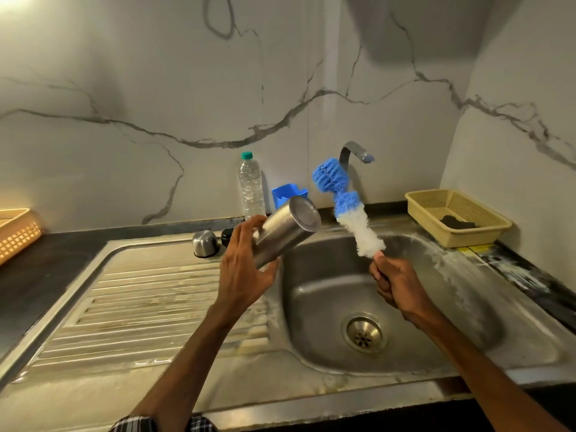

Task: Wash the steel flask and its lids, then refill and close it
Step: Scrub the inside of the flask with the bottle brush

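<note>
My left hand (246, 269) grips the steel flask (286, 230), tilted with its flat base pointing up and to the right, over the left edge of the sink basin (327, 285). My right hand (396, 283) holds the handle of a bottle brush (349, 207) with white and blue bristles; the brush stands up above the basin, apart from the flask. A domed steel lid (204, 243) and a small black lid (227, 236) rest on the drainboard behind my left hand. The flask's mouth is hidden by my hand.
A tap (355, 154) curves over the basin with no water running. A clear plastic water bottle (251, 187) and a blue holder (288, 194) stand at the wall. A beige basket (455, 216) sits right of the sink, another basket (15, 235) at far left. The ribbed drainboard (149, 307) lies left.
</note>
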Motion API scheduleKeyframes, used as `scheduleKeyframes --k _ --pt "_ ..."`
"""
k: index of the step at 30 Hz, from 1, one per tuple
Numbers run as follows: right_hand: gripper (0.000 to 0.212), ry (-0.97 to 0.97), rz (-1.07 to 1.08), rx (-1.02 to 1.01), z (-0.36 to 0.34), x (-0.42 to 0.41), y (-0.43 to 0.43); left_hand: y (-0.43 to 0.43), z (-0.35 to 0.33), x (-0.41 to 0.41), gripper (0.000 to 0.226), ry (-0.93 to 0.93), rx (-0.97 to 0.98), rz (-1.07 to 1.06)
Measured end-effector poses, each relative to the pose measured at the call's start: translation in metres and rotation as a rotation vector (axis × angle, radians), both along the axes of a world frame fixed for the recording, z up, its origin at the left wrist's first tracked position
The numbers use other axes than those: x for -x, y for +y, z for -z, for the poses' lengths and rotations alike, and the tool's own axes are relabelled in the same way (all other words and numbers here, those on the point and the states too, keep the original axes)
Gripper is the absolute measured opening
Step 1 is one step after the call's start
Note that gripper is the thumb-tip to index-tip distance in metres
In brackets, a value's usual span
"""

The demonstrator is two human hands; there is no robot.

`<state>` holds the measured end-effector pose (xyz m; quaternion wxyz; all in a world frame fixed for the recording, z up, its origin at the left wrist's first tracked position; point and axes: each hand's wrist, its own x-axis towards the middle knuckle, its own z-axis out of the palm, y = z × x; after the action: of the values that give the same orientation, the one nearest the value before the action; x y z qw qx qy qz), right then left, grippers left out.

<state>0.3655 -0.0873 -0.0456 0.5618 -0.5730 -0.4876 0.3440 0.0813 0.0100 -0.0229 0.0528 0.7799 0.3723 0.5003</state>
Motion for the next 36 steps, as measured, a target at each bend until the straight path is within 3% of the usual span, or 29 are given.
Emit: scheduleKeyframes --k 3,7,21,25,36 --pt "0.044 -0.028 -0.068 -0.023 0.006 0.003 -0.001 0.007 0.007 0.007 0.087 0.095 -0.016 -0.123" --pt "0.043 -0.103 -0.102 0.003 0.015 0.010 0.000 0.016 0.013 0.017 0.090 0.089 0.042 -0.249" --pt "0.059 -0.421 -0.042 -0.126 0.029 0.011 0.004 0.018 0.017 0.015 0.092 0.084 0.091 -0.247" --pt "0.051 -0.489 -0.006 -0.151 0.025 0.014 0.002 0.019 0.018 0.015 0.093 0.099 0.111 -0.258" --pt "0.056 -0.577 0.053 -0.146 0.026 0.011 0.000 0.020 0.015 0.018 0.097 0.096 0.155 -0.305"
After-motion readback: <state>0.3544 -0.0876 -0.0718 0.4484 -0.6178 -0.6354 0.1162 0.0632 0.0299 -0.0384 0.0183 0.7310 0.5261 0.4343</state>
